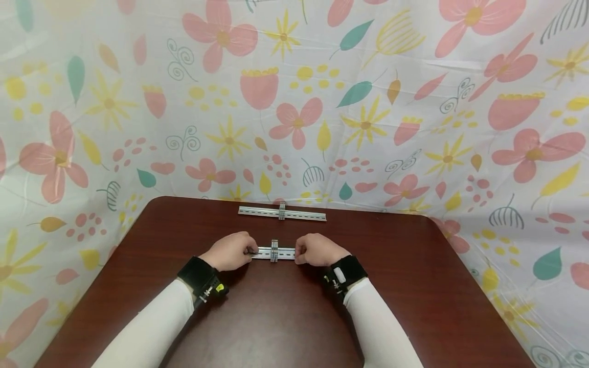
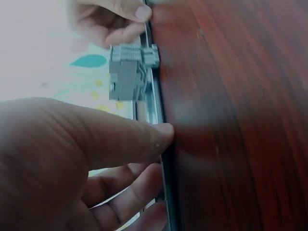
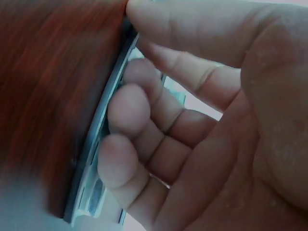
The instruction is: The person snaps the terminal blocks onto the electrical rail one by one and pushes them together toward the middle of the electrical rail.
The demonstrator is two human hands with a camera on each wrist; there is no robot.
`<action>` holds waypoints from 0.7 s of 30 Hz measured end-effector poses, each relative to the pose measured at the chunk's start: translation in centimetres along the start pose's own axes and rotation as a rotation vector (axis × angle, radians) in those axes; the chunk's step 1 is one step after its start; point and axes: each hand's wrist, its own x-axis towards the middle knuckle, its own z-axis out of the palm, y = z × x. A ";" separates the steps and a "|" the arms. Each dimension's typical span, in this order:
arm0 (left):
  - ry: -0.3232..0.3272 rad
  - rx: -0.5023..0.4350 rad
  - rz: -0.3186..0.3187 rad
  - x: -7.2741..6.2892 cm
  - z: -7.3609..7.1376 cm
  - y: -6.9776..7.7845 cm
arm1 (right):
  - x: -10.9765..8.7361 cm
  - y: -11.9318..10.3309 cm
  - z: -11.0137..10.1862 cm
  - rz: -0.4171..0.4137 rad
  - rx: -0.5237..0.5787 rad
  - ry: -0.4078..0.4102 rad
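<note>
A slotted metal DIN rail [image 1: 287, 254] lies crosswise near the middle of the table, with a small group of grey terminal blocks [image 1: 274, 251] seated about halfway along it. My left hand [image 1: 231, 251] grips the rail near its left end; in the left wrist view the thumb presses the near edge while the fingers curl behind. Toward the other end, my right hand [image 1: 321, 250] holds the same rail. The right wrist view shows its fingers curled against the rail [image 3: 85, 192], whose end sticks out past them. Both hands partly cover the rail.
Farther back, close to the table's far edge, lies a second DIN rail [image 1: 304, 215] with its own grey terminal blocks [image 1: 282, 210]. The dark red-brown table [image 1: 271, 317] meets a flower-printed curtain [image 1: 294, 168] behind and at both sides.
</note>
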 end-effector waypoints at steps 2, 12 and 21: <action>0.034 0.039 0.000 -0.1 -0.1 -0.3 | 0.0 0.2 -0.1 0.022 -0.018 0.019; 0.159 0.124 -0.053 0.1 0.0 -1.7 | 0.3 1.1 -0.1 0.138 -0.094 0.178; 0.122 0.085 -0.050 0.5 0.1 -2.0 | 0.3 2.0 0.2 0.189 -0.159 0.294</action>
